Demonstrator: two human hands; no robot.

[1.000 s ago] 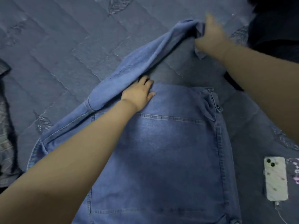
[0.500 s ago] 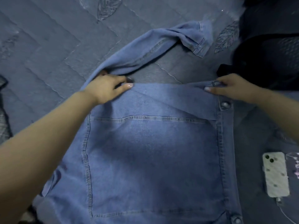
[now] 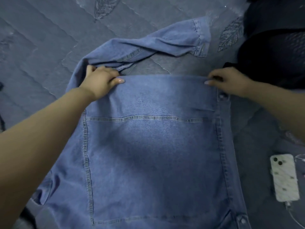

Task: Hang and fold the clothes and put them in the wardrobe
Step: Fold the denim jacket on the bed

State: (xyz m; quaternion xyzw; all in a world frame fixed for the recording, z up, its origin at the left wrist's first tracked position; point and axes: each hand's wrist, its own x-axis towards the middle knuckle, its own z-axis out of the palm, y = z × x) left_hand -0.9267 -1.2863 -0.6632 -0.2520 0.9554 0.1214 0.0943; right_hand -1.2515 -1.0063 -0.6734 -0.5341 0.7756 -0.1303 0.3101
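While both hands grip its far edge, the denim jacket (image 3: 148, 154) lies back-up on the grey quilted bedspread (image 3: 41, 47).
Head view: left hand (image 3: 100, 81) curls its fingers over the far-left corner of the jacket, thumb flat on the cloth; right hand (image 3: 231, 82) pinches the far-right corner just above a metal button (image 3: 222, 96). One sleeve (image 3: 165, 45) trails across the bedspread beyond the folded edge. White phone (image 3: 284, 177) rests right of the jacket, cable attached; dark garment (image 3: 272, 52) at far right.
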